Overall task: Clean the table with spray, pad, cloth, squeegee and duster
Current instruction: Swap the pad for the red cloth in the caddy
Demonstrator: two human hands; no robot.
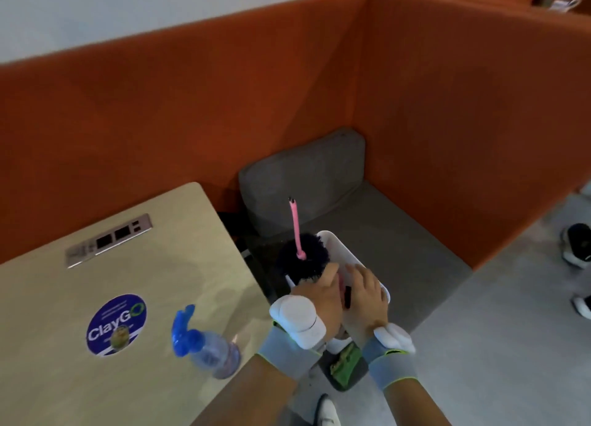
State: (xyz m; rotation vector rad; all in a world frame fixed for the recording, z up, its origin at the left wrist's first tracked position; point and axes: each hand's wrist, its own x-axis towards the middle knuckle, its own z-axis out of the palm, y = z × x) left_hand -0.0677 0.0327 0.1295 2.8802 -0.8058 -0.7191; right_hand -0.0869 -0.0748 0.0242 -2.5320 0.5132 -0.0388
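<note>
The left hand [323, 297] and right hand [367, 294] sit side by side over the near end of the white tub [350, 249], leaving little room inside it. At 11 o'clock from them the duster [303, 264] fills the tub's far-left corner. Its pink handle [295, 227] sticks up toward 12 o'clock and bars a straight reach there. At 8 o'clock the spray bottle [209, 350] sits on the table [80, 297] near its edge. Beyond it, toward 9 and 10 o'clock, bare tabletop runs to the socket panel [108, 240]. The orange partition [224, 121] walls off 10 to 2 o'clock. Bare floor [479, 345] lies at 3 to 5 o'clock.
</note>
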